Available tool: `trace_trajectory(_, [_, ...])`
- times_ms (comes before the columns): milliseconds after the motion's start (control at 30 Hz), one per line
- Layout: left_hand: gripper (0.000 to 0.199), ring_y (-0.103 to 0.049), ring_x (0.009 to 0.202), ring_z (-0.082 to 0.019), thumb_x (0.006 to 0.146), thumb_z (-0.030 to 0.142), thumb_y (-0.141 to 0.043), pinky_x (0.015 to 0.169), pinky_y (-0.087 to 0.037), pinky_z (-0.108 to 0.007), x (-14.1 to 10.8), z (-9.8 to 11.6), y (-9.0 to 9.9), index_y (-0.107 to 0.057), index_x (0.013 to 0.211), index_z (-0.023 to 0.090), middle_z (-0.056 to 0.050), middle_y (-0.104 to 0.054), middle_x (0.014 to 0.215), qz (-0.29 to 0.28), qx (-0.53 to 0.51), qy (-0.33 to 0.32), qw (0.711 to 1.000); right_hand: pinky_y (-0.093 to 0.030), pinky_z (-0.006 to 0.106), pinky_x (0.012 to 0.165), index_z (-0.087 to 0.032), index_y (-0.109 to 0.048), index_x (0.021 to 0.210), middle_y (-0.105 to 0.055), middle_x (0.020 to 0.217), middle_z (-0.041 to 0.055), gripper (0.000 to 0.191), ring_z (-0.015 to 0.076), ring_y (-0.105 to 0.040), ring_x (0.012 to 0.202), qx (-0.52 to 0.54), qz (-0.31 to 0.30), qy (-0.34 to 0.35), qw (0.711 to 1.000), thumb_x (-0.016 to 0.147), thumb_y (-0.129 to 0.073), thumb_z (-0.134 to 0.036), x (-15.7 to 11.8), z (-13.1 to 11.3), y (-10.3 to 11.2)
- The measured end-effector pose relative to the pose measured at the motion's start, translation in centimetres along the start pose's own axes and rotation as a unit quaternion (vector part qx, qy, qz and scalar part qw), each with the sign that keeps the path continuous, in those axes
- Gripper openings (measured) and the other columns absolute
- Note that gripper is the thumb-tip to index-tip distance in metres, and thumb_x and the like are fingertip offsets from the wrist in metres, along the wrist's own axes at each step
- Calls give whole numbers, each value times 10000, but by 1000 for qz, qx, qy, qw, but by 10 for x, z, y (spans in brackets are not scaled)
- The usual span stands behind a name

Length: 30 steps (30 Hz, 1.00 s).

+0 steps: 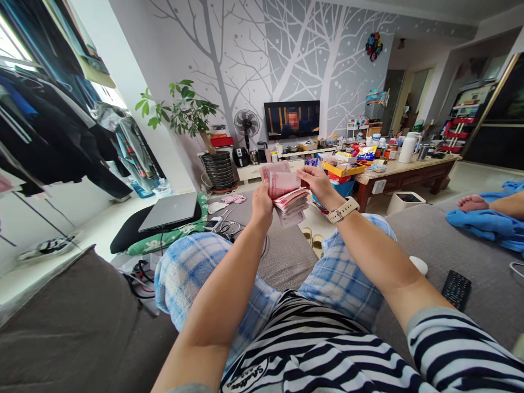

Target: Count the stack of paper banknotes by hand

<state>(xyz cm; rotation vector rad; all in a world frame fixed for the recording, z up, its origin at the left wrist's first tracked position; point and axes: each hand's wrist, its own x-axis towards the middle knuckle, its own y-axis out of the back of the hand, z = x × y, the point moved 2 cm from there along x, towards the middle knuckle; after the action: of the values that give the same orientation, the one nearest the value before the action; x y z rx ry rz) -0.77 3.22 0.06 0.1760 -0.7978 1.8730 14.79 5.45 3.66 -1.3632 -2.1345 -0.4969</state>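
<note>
While the left hand (262,210) grips the fanned red banknotes (289,191), the right hand (318,185) pinches their far edge.

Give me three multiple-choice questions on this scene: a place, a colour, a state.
1. Where is the closed laptop?
A) On the long table
B) On a black cushion
C) Under the television

2. What colour is the cloth by the foot at right?
A) Red
B) Green
C) Blue

3. How are the banknotes?
A) Fanned loosely between both hands
B) Banded on the table
C) Lying on the floor

1 B, it rests on the cushion.
2 C, plainly blue.
3 A, the left hand holds them and the right hand touches their top.
</note>
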Motion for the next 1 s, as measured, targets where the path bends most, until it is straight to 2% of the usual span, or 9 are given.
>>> trace_trajectory(300, [243,-512,584,-111,732,358,-551,597,-424,-226,-5,8,-2,-592,615,149,3,-592,624,7,26,-18,999,-270,212,480,-164,-459,587,-408,539,-38,357,66,-371,502,9,-4,-1,1000,736,-619,-447,0,0,0])
trace_trajectory(667, [231,-496,590,-102,750,341,-561,602,-414,-221,-2,4,0,-604,630,148,13,-584,635,-4,10,-28,1000,-267,211,472,-163,-454,584,-405,544,-41,351,61,-361,494,29,-6,0,1000,730,-628,-431,0,0,-1])
trace_trajectory(800, [233,-531,605,-114,750,345,-570,623,-435,-232,-2,4,0,-609,633,148,6,-599,639,1,18,-26,1000,-278,210,471,-164,-461,589,-415,535,-42,358,60,-368,486,29,-7,-1,1000,728,-634,-445,0,0,-1])
trace_trajectory(1000, [232,-618,691,-158,753,375,-557,691,-484,-275,-4,3,-3,-628,712,158,-29,-660,731,-7,-8,4,1000,-298,227,463,-165,-520,627,-538,519,5,392,87,-447,468,34,-41,-12,999,776,-555,-526,0,1,-2])
